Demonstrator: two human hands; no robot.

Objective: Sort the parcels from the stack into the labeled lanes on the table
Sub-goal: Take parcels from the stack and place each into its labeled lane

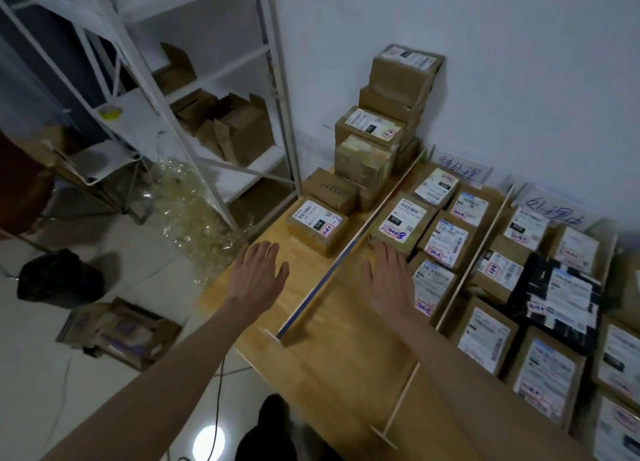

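A stack of brown cardboard parcels (379,128) rises at the table's far left corner against the wall. In front of it lies a single labeled parcel (317,226) on the wooden table (322,350). My left hand (258,275) hovers with straight, spread fingers just short of that parcel, holding nothing. My right hand (388,277) is flat and empty, fingertips near a labeled parcel (403,223) in the first lane. A thin divider rail (325,277) runs between my hands. Lanes to the right hold several labeled parcels (446,242).
Handwritten lane signs (459,170) stand at the back by the wall. A black parcel (557,296) lies in the second lane. A white metal shelf (194,90) with open cartons stands left of the table. On the floor are a black bag (59,277) and an open box (117,332).
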